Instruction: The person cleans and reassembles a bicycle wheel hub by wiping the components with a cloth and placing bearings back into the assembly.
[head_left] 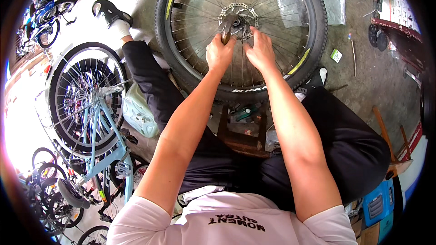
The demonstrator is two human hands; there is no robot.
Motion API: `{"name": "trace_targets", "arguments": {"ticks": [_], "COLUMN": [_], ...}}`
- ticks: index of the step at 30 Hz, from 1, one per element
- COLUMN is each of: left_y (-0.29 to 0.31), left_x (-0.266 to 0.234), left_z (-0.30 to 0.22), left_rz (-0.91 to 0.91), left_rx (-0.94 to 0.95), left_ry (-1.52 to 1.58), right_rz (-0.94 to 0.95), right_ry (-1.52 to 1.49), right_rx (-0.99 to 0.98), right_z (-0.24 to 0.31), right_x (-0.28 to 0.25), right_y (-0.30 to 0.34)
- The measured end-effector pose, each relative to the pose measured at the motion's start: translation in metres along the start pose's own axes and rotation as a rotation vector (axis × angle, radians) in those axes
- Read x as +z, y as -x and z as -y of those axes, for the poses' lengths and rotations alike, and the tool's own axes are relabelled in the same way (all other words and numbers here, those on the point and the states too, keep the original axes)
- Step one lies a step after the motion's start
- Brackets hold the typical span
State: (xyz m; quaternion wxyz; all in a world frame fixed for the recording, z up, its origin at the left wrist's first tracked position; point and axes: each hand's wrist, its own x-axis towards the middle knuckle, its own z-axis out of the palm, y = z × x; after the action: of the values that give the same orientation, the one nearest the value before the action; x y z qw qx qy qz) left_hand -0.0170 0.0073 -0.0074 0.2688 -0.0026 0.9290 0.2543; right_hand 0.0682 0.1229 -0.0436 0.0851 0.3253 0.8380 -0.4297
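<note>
Presently, one black knobby-tyred bicycle wheel with yellow rim markings point(162, 22) is sitting between two black-trousered legs point(144, 70); its tilt is unclear. The left hand point(220, 54) is gripping one worn brown metal tool point(230, 23) at the hub, fingers curled tight. The right hand point(261, 51) is reaching toward one silver perforated disc rotor point(255, 17), index finger extended, thumb apart — whether it is pinching anything, I cannot tell. Risk: a loosening grip could be letting the tool slip — scraping knuckles or bending the rotor. Nearby, one green-and-white box point(336, 55) is lying on the concrete floor point(352, 93).
</note>
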Motion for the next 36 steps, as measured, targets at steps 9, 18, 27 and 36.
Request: {"name": "trace_targets", "arguments": {"ticks": [9,18,27,36], "left_y": [0.010,0.024,0.011,0.001], "left_x": [0.008,0.004,0.003,0.001], "left_z": [0.000,0.013,0.013,-0.002], "left_rz": [-0.019,-0.004,-0.039,-0.020], "left_rx": [0.043,-0.012,-0.040,-0.030], "left_ry": [-0.045,-0.011,0.041,0.028], "right_rz": [0.003,0.011,0.015,-0.004], "right_ry": [-0.007,0.013,-0.007,-0.003], "right_rx": [0.020,0.006,0.023,0.009], "right_z": [0.001,-0.001,0.005,0.003], "right_x": [0.001,0.000,-0.005,-0.001], "right_y": [0.000,0.000,0.003,0.000]}}
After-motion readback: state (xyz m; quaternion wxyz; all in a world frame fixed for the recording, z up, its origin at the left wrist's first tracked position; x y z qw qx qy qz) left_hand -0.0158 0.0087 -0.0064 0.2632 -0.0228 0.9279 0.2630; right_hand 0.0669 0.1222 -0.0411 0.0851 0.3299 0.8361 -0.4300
